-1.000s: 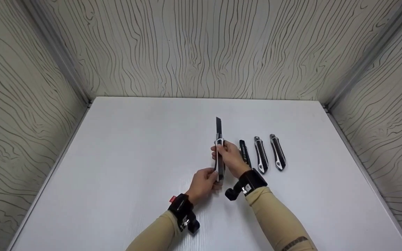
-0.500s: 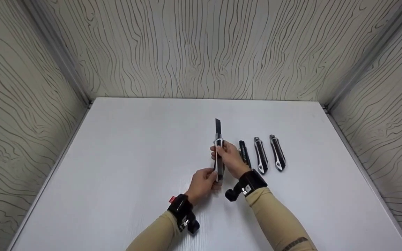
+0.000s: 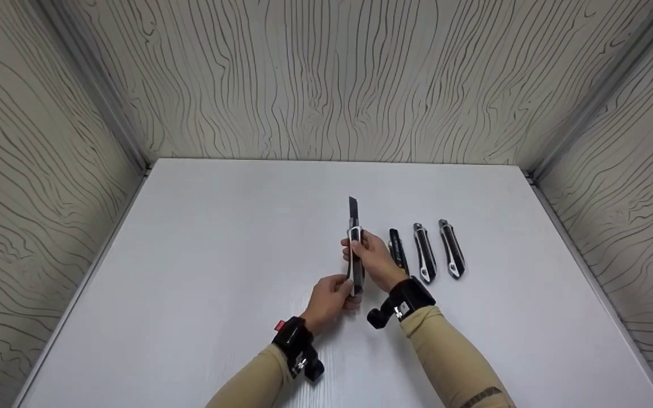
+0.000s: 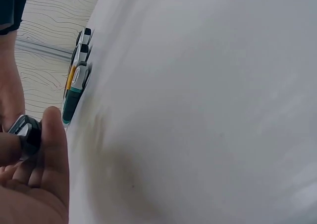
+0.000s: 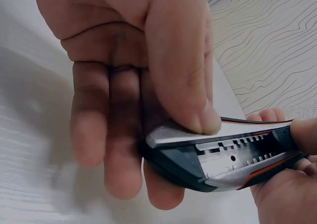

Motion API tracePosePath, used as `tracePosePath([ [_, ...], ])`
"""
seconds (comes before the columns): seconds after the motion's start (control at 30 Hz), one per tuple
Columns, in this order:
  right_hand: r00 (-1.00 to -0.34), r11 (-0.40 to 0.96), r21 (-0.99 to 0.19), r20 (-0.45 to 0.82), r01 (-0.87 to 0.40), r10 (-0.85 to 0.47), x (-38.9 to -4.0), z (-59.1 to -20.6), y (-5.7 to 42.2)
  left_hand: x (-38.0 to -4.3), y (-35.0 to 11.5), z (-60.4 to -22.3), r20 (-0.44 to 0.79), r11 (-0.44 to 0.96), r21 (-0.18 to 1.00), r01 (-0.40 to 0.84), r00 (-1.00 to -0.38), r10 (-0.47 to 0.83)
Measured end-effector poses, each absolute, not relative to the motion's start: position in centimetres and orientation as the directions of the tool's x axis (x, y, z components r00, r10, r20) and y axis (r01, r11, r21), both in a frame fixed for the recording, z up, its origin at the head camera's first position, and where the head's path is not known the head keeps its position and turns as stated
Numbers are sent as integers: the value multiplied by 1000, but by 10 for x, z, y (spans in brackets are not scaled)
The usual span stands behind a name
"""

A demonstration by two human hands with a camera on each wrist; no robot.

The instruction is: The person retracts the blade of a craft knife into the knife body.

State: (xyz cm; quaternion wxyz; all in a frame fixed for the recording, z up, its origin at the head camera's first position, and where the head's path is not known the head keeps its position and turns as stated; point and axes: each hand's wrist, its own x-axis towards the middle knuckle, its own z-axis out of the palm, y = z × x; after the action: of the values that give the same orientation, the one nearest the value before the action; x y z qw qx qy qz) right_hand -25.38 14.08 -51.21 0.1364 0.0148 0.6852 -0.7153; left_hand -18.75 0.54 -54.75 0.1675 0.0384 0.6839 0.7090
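Observation:
Upright in front of me is a utility knife (image 3: 356,260) with a white-edged dark handle, its dark blade (image 3: 353,208) extended out of the top and pointing away. My right hand (image 3: 376,256) grips the handle's upper half, thumb lying along the front. Lower down, my left hand (image 3: 329,297) pinches the butt end between thumb and fingers. In the right wrist view the left thumb (image 5: 178,70) presses the silver side of the knife (image 5: 233,157), beside a toothed slot; the right hand's thumb (image 5: 304,135) is at the slot's far end.
Two similar utility knives, one (image 3: 424,253) and another (image 3: 452,248), lie side by side on the white table (image 3: 219,255) to the right. Between them and my right hand lies a slim black tool (image 3: 397,246), partly hidden by that hand. Wood-patterned walls (image 3: 326,85) enclose the table.
The blade shows a little shorter above the handle, its tip lower than before. My right thumb has slid slightly down the handle. Both hands keep their hold; the other tools stay put.

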Motion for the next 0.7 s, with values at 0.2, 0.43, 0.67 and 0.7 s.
tracePosePath([
  [0.2, -961, -30, -977, -201, 210, -191, -256, -514, 145, -185, 5, -554, -173, -76, 974, -211, -921, 348],
  [0.43, -965, -41, -978, -193, 203, -175, -254, -513, 145, -184, 8, -557, -155, -152, 963, -224, -916, 369],
  [0.67, -950, -69, -966, -231, 251, -211, -250, -515, 147, -184, 9, -555, -135, -148, 969, -197, -927, 349],
  [0.7, -947, -74, -962, -241, 262, -215, -249, -515, 147, -184, 9, -554, -131, -147, 970, -192, -928, 347],
])
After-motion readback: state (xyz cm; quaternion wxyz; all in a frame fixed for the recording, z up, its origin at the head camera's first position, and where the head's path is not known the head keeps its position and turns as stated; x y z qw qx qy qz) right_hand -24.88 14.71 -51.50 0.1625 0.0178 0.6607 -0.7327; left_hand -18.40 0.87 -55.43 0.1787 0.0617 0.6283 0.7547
